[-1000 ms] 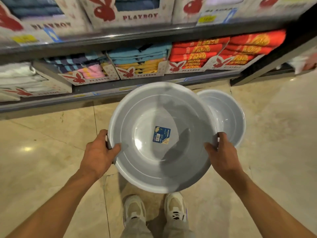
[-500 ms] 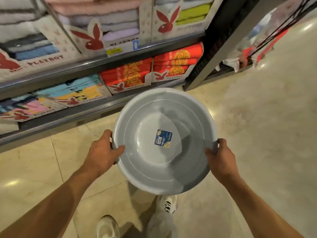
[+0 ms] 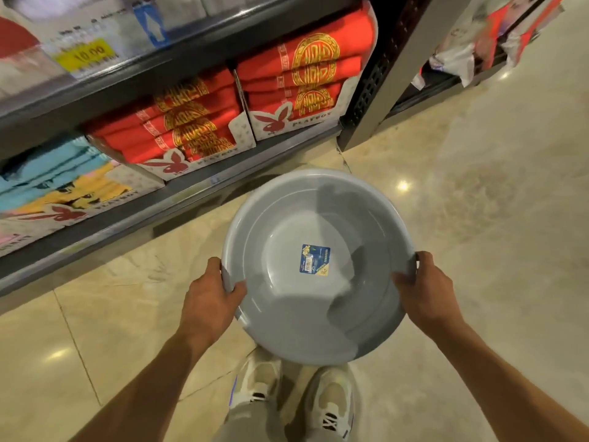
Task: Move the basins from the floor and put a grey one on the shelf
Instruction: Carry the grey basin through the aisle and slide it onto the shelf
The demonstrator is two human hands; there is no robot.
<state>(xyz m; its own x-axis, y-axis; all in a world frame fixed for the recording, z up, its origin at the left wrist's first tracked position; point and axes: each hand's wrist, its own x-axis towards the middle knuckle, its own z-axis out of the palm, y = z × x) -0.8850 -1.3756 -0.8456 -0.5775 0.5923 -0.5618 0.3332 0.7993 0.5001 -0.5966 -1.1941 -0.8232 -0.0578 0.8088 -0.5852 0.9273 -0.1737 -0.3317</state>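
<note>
1. A person carries a round grey basin (image 3: 318,266) in both bare hands, held clear of the floor at about waist height above a pair of pale sneakers (image 3: 330,400).
2. The left hand (image 3: 208,303) clamps the basin's left rim, thumb hooked over the inside edge; the right hand (image 3: 425,290) clamps the opposite rim the same way.
3. A blue product label (image 3: 315,259) sits at the centre of the basin's bottom, which is otherwise bare.
4. To the left runs a dark retail shelf (image 3: 204,189) stacked with folded red towels (image 3: 296,71) bearing gold medallions, in white cartons printed with a rabbit logo; turquoise and yellow towels (image 3: 60,183) lie farther left.
5. A yellow price tag (image 3: 84,55) on the upper shelf edge is blurred.
6. The glossy beige tiled floor (image 3: 478,202) reflects ceiling lights.
</note>
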